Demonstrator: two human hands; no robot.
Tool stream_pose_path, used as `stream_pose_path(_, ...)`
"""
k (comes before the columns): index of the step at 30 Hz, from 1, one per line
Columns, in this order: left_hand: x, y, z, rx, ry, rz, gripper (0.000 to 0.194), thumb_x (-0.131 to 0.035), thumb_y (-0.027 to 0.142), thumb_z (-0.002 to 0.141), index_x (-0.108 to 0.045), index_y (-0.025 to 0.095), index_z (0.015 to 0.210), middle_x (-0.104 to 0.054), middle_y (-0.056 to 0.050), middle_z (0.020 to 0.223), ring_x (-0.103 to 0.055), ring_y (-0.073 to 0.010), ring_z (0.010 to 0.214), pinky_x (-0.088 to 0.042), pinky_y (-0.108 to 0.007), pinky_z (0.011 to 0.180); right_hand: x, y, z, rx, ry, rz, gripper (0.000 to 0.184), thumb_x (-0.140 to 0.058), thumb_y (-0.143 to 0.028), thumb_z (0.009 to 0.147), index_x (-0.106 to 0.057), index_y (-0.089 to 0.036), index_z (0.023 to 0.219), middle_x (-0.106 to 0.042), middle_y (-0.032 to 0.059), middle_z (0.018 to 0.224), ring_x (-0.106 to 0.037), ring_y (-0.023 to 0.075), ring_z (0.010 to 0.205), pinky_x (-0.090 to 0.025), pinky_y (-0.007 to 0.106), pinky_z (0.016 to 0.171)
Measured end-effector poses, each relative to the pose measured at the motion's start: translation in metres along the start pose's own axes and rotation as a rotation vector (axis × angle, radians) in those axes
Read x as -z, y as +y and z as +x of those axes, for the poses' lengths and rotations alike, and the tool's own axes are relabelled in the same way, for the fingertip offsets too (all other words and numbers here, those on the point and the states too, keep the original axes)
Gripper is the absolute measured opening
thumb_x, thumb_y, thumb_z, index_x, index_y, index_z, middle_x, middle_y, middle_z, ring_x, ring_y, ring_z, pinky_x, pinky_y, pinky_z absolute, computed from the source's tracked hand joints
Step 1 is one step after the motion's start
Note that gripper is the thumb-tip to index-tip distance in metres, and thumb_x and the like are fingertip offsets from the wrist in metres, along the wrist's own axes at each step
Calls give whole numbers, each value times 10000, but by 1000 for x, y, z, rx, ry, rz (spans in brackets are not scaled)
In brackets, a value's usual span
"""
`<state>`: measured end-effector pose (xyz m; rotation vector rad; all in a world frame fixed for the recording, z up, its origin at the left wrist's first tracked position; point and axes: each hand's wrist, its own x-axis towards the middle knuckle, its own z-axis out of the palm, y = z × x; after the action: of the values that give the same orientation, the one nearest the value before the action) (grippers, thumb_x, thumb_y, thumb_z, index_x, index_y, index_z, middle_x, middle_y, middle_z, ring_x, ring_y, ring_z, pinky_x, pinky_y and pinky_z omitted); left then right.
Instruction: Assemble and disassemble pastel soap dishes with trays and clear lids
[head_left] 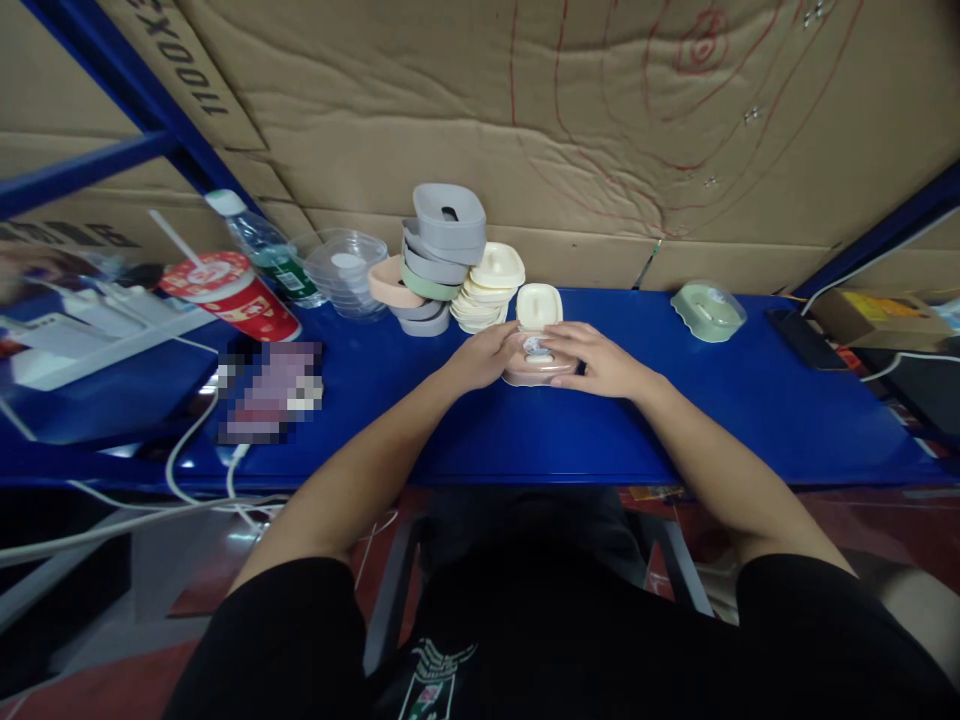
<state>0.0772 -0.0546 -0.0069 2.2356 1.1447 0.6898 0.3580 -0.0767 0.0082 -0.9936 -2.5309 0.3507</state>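
A low pink box [529,376] with a clear cover rests on the blue table in front of me. My left hand [486,357] grips its left side. On the right side and over the top edge, my right hand [606,362] presses with its fingers bent around the cover. A round white sticker [536,345] shows on the cover between my hands. Just behind the box is a cream rounded-square piece [539,303]. To its left stands a stack of similar cream pieces [491,270], beside piled grey, green and pink plastic shells [448,225].
Clear covers [346,270] are nested left of the shells. Further left are a water bottle [274,250], a red drink cup [244,300], a power strip [112,345] and cables. A green box with a clear cover [709,312] and a dark phone [806,338] lie right.
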Motion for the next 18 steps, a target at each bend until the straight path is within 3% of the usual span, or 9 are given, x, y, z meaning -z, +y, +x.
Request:
stream_pose_path(3,2,1,-2,50,22,3,567,-412,538,1127,-631,174,1501,-718,-158,1460,-710,-295,1301,-545,-454,1141,14,6,-6,-47,-38,-21,632,-717,-668,973,-693,-329,1506,-615,88,1641,-537,366,1541,-388,588,1305)
stream_pose_path(7,5,3,-5,99,-33,159,662,-494,589,1089,-577,133,1561,-594,-194,1622,-576,-338,1497,-433,-486,1268,49,30,-27,-269,-5,-111,515,-743,-589,965,-793,-274,1369,-726,113,1491,-665,388,1389,-503,580,1202)
stream_pose_path(11,7,7,-7,74,-126,261,654,-506,596,1080,-572,167,1569,-614,-166,1607,-593,-332,1478,-449,-473,1250,75,57,-49,-503,-11,-231,544,-744,-548,962,-780,-219,1394,-745,149,1444,-674,387,1360,-516,532,1182)
stream_pose_path(15,8,8,-8,29,-212,339,666,-519,573,1071,-555,158,1591,-618,-169,1594,-618,-344,1448,-473,-462,1221,79,62,-54,-795,26,-505,607,-664,-559,1004,-735,-154,1450,-694,241,1491,-604,485,1414,-421,683,1187)
stream_pose_path(18,8,6,-8,-14,-244,370,679,-501,576,1073,-539,155,1605,-602,-172,1607,-602,-346,1466,-468,-457,1222,71,56,-48,-820,126,-629,619,-512,-580,1067,-723,-133,1440,-603,253,1601,-500,506,1507,-293,765,1227)
